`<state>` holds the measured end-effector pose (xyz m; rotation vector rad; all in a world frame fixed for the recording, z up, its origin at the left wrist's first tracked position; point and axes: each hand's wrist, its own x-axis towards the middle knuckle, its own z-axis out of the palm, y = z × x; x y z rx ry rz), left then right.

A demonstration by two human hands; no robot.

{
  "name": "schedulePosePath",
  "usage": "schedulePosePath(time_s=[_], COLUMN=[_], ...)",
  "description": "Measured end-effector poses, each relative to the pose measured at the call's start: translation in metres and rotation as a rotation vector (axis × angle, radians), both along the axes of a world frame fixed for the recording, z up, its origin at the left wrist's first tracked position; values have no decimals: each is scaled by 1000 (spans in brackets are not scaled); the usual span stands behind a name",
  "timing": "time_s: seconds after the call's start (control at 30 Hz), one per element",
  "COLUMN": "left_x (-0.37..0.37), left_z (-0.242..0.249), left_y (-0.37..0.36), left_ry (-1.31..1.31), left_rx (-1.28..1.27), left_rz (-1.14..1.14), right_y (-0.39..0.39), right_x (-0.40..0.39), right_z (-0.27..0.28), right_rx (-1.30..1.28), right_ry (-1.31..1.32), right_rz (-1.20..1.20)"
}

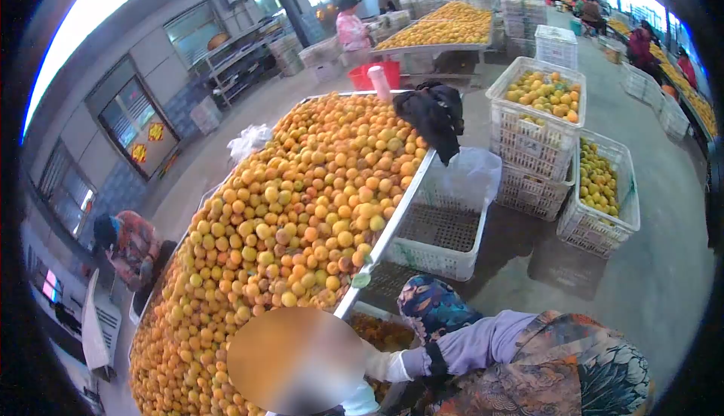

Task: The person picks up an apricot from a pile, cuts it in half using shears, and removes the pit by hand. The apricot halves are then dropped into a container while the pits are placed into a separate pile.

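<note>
My right hand (387, 366), in a white glove below a lilac sleeve (483, 344), is at the near edge of a long table heaped with orange-yellow fruit (302, 212). A blurred oval covers the area beyond the glove, so its fingers and anything they hold are hidden. Lower down, part of my left hand (360, 401) shows in a pale glove, its fingers also hidden by the blur. Beneath the metal table edge (392, 229), a crate holding darker fruit (381, 331) sits close to my right hand.
A white crate (434, 257) stands beside the table. Stacked crates (532, 141) and another fruit-filled crate (599, 224) are to the right. Black cloth (432, 114) and a pink bottle (378, 82) lie at the table's far end. A person (134, 250) sits across the table.
</note>
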<state>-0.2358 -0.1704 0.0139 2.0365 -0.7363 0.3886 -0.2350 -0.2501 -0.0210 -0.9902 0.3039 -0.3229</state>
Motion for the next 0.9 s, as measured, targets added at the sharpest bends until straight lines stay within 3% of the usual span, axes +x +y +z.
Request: schedulePosePath(time_s=[0.03, 0.13, 0.17, 0.2, 0.27, 0.3, 0.37, 0.4, 0.43, 0.47, 0.5, 0.53, 0.57, 0.63, 0.77, 0.83, 0.9], left_x=[-8, -2, 2, 8, 19, 20, 21, 28, 38, 47, 15, 18, 18, 19, 21, 19, 18], left_z=[13, -7, -13, -20, -31, -33, -35, -44, -58, -73, -23, -19, -21, -31, -41, -36, -34], left_y=[1, -6, -9, -13, -13, -13, -1, 13, 28, 30, 13, 24, 29, 40, 53, 56, 59], left_ry=[136, 280, 283, 432, 714, 710, 935, 1063, 1181, 1046, 1031, 1200, 1244, 1302, 1391, 1354, 1363], left_rx=[33, -71, -67, -290, -736, -733, -961, -991, -1026, -858, -960, -1019, -1059, -1157, -1227, -1213, -1218], left_rz=[6, 78, 72, -9, -154, -142, -136, -296, -447, -76, -12, -300, -322, -452, -499, -427, -388], right_y=[-5, -5, -8, -12, -14, -14, -13, -19, -25, -26, -31, -30, -31, -31, -27, -29, -27], right_x=[0, -1, -6, -10, -9, -7, -1, 12, 3, 22, 16, 6, 0, 2, 3, 2, 4], right_z=[0, 12, 21, 28, 28, 27, 12, -9, 5, -45, -38, -23, -12, -22, -19, -17, -13], right_rx=[41, -84, -301, -519, -576, -638, -564, -651, -849, -1139, -1243, -738, -247, -246, -468, -1127, -955], right_ry=[23, 73, 147, 224, 225, 224, 122, 178, 174, -5, -72, -53, -6, 50, 146, 83, 66], right_rz=[76, -35, -40, -41, -35, -29, -59, -6, 6, -95, -204, -109, -19, 87, 132, 136, 42])
